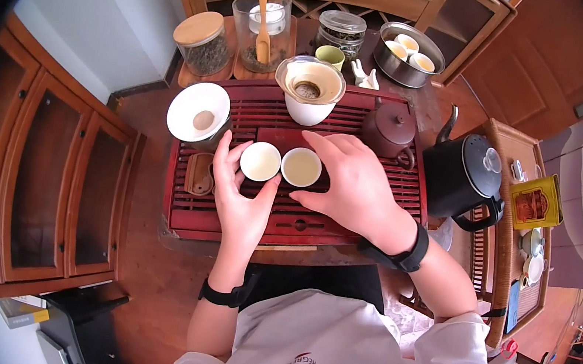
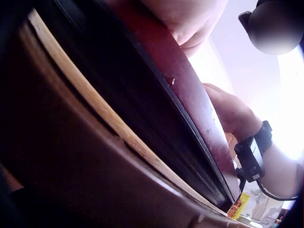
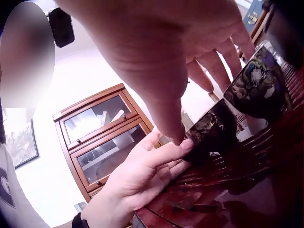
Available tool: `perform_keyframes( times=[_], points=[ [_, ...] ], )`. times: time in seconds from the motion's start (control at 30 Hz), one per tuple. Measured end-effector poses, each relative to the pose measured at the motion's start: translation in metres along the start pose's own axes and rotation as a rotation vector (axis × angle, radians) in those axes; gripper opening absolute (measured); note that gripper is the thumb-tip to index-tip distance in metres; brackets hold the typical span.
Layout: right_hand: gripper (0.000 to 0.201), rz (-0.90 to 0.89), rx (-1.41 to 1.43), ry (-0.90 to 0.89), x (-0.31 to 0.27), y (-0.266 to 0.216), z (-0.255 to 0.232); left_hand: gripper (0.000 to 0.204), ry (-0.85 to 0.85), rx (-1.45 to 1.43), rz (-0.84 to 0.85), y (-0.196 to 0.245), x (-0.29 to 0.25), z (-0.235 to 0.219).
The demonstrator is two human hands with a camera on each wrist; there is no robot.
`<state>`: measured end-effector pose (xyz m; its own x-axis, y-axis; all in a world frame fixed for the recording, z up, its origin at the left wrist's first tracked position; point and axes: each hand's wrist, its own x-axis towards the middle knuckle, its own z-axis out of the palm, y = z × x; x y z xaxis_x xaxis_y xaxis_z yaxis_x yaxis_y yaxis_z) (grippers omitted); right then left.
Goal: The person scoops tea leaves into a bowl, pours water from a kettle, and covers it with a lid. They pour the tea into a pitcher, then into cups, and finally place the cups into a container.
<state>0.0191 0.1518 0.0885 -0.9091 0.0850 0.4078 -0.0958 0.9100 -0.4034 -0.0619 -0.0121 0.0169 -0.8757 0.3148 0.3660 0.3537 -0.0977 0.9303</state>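
Two small teacups stand side by side on the dark red slatted tea tray (image 1: 294, 216), white inside with pale liquid; the right wrist view shows dark patterned outsides. My left hand (image 1: 237, 200) holds the left teacup (image 1: 261, 161), thumb at its right side and fingers at its left. Around the right teacup (image 1: 301, 167) my right hand (image 1: 355, 180) is spread, index finger beyond it and thumb on the near side. In the right wrist view, the right hand's fingers (image 3: 221, 66) reach out loosely behind the cups. The left wrist view shows mostly the tray's edge (image 2: 190, 102), with no cups visible.
Behind the cups stands a white vessel with a strainer (image 1: 308, 99). A brown teapot (image 1: 390, 129) and a black kettle (image 1: 464, 176) are at right. A white bowl (image 1: 200, 106) sits at left, above a small wooden piece (image 1: 199, 173). Lidded jars (image 1: 203, 43) line the back.
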Motion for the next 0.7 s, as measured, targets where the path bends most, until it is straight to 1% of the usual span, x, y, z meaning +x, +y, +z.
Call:
perform_keyframes(
  times=[0.07, 0.1, 0.13, 0.23, 0.3, 0.43, 0.5, 0.63, 0.7],
  points=[
    [0.075, -0.002, -0.013, -0.069, 0.0036, 0.0015, 0.0068, 0.093, 0.002, -0.006, -0.007, 0.0007, 0.0002, 0.0001],
    [0.07, -0.009, -0.012, -0.044, 0.0045, 0.0018, 0.01, 0.093, 0.006, -0.013, -0.019, 0.0009, 0.0004, 0.0002],
    [0.07, -0.011, -0.014, -0.042, 0.0056, 0.0022, 0.0109, 0.093, 0.007, -0.014, -0.016, 0.0009, 0.0005, -0.0001],
    [0.064, -0.017, -0.005, -0.081, 0.0059, 0.0038, 0.0122, 0.093, 0.001, -0.009, -0.009, 0.0009, -0.0002, 0.0007],
    [0.055, -0.036, -0.007, -0.037, 0.0056, 0.0047, 0.0134, 0.093, 0.004, 0.002, -0.003, 0.0009, -0.0001, 0.0006],
    [0.056, -0.008, 0.005, -0.059, 0.0049, 0.0015, 0.0106, 0.094, 0.002, 0.002, 0.005, -0.0004, -0.0002, 0.0001],
    [0.053, 0.037, 0.016, -0.096, 0.0047, -0.0002, 0.0095, 0.094, 0.006, -0.005, -0.011, 0.0004, -0.0004, 0.0007],
    [0.052, 0.029, 0.052, -0.078, 0.0026, 0.0028, 0.0125, 0.094, 0.007, -0.005, -0.012, 0.0013, -0.0002, 0.001],
    [0.052, 0.052, 0.019, -0.069, 0.0006, 0.0023, 0.0125, 0.094, 0.006, -0.001, -0.005, 0.0001, -0.0002, 0.0008]
  ],
)
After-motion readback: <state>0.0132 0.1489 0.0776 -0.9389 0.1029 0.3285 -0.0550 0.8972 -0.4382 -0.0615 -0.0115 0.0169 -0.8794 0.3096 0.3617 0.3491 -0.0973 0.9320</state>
